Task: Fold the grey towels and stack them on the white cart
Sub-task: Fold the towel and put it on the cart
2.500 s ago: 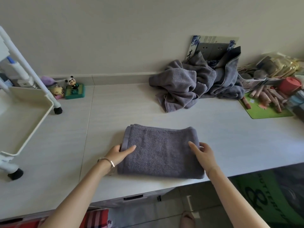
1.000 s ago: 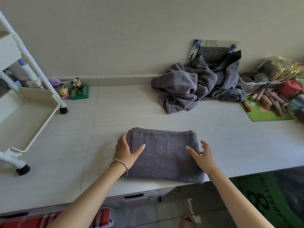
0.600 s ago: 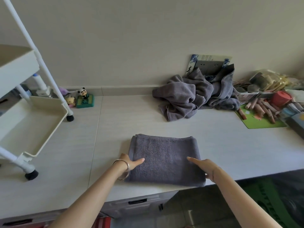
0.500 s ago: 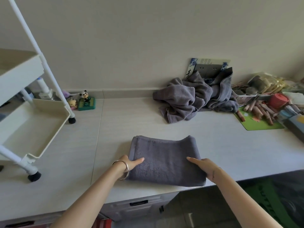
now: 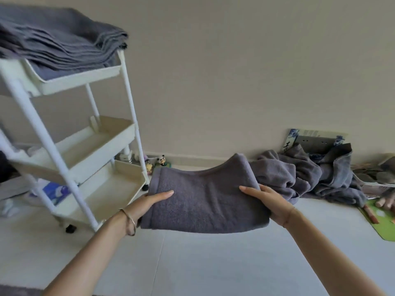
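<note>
Left hand (image 5: 149,201), right hand (image 5: 269,201); both gripping

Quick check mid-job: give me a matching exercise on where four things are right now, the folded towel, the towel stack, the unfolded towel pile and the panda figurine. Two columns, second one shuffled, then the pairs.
Things
1. folded towel
2. towel stack
3. unfolded towel pile
4. panda figurine

Places
A. crumpled on the table by the wall, at right
B. held in the air between the left hand and the right hand
C. by the wall, behind the cart's lowest tray
D. on the top tray of the white cart

Pairs: 1-B, 2-D, 3-A, 4-C
</note>
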Available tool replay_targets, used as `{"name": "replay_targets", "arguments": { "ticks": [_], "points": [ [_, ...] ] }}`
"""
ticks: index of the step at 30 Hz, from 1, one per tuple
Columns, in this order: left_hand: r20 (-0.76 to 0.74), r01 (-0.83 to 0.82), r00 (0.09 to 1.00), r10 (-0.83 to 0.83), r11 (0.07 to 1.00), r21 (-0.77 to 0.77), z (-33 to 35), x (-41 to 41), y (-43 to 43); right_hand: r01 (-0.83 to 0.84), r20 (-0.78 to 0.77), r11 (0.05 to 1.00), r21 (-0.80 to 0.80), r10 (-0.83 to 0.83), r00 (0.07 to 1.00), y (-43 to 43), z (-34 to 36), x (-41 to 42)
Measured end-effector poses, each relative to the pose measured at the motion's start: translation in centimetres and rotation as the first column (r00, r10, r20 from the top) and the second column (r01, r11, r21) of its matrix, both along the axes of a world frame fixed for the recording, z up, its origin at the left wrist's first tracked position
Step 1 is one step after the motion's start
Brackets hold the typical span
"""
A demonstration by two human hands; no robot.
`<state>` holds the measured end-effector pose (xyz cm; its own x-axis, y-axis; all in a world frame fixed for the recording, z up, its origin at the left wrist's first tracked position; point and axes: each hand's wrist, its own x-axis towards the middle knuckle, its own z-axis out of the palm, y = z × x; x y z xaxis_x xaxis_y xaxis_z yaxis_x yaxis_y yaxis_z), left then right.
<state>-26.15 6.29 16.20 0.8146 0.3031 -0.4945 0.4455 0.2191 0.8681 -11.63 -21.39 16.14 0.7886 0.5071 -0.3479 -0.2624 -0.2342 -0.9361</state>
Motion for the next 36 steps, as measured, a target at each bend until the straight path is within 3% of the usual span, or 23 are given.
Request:
{"name": "replay_targets", "arguments": {
  "ticks": [7, 12, 17, 25, 29, 33, 36],
  "points": [
    [0.251, -0.285, 0.926, 0.281, 0.958, -0.020, 7.6, -2.4, 3.0, -0.169, 0.207, 0.976, 0.139, 0.138, 0.968, 9.4, 6.3, 3.2],
    [0.381, -0.528, 0.798, 0.467, 0.847, 0.068, 11.5, -2.8, 5.4, -0.354, 0.399, 0.925, 0.138, 0.275, 0.875, 16.8, 10.5, 5.6],
    [0.415, -0.697, 0.691, 0.592, 0.698, 0.165, 13.4, -2.6, 7.2, -0.520, 0.514, 0.853, 0.056, 0.421, 0.747, 24.0, 13.0, 6.9],
    [0.374, -0.720, 0.689, 0.621, 0.533, 0.443, 13.6, -1.6, 9.5, -0.683, 0.560, 0.710, -0.173, 0.641, 0.525, 32.9, 13.1, 8.8],
    [0.346, -0.742, 0.660, 0.667, 0.506, 0.440, 14.2, -0.9, 11.2, -0.695, 0.558, 0.680, -0.235, 0.680, 0.476, 36.7, 13.6, 9.8],
    [0.327, -0.737, 0.643, 0.692, 0.444, 0.510, 14.0, 0.0, 12.6, -0.686, 0.572, 0.607, -0.402, 0.751, 0.329, 40.1, 14.2, 9.9],
    [0.317, -0.731, 0.607, 0.729, 0.355, 0.583, 13.7, 0.6, 14.0, -0.669, 0.636, 0.603, -0.435, 0.731, 0.246, 42.2, 15.0, 9.3]
  ]
}}
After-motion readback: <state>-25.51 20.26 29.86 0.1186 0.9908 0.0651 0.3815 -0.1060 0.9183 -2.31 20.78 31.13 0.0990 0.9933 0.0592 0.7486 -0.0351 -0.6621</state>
